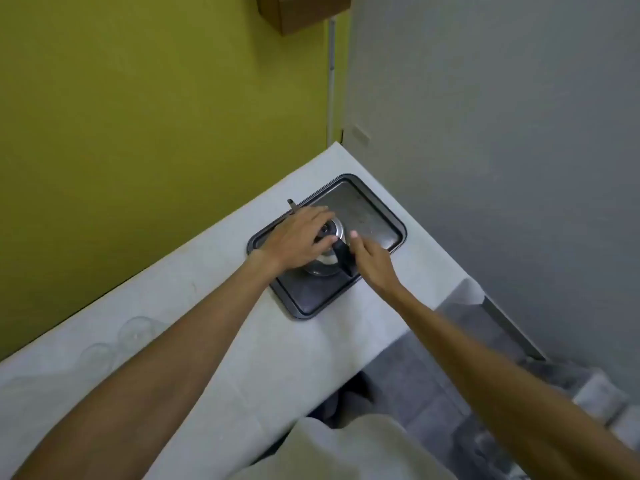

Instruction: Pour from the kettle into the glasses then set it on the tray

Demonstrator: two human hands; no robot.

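Left hand (298, 237) lies palm-down over the kettle (327, 261), fingers spread loosely across the lid and covering most of it; firm grip or mere rest cannot be told. Right hand (370, 258) curls beside the black handle (343, 254), fingertips at it; closure on it unclear through motion blur. Both forearms reach in from the near edge, converging. Kettle stands on the dark tray (374, 216), toward its near end; spout (292, 204) pokes past the left hand. Tray sits near the counter's (277, 358) far right corner. Two glasses (135, 332), faint and blurred, stand by the back left edge.
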